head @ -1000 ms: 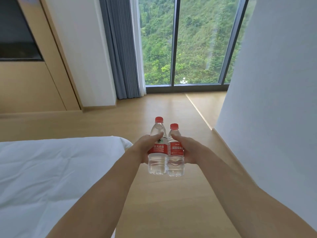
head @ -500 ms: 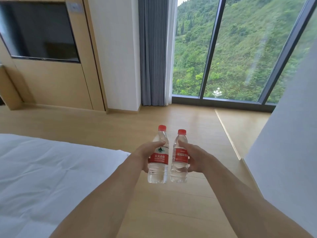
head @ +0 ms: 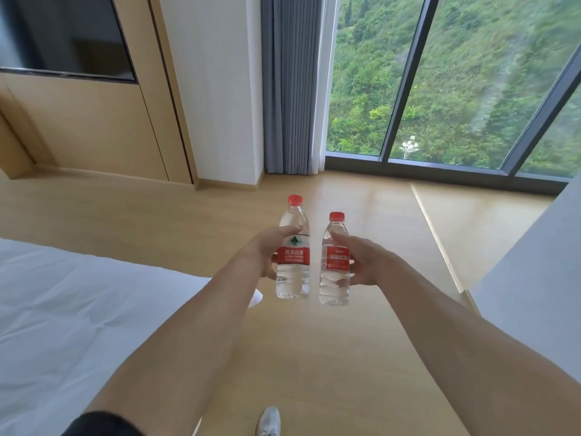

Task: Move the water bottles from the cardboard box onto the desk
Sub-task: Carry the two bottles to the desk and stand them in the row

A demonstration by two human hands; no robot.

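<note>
Two clear water bottles with red caps and red labels are held upright in front of me, above the wooden floor. My left hand (head: 267, 250) grips the taller left water bottle (head: 293, 262) around its middle. The shorter right water bottle (head: 334, 269) is gripped by my right hand (head: 361, 262). A narrow gap separates the two bottles. Neither the cardboard box nor the desk is in view.
A white bed (head: 78, 325) fills the left side. A white wall (head: 540, 262) stands close on the right. Ahead lie a wood-panelled wall with a dark screen (head: 63, 36), a grey curtain (head: 289, 89) and a floor-to-ceiling window (head: 456, 89). Wooden floor (head: 314, 357) runs between bed and wall.
The view has swung left and the room ahead looks closer. The two bottles, touching a second ago, have drawn slightly apart. Both hands keep their grip.
</note>
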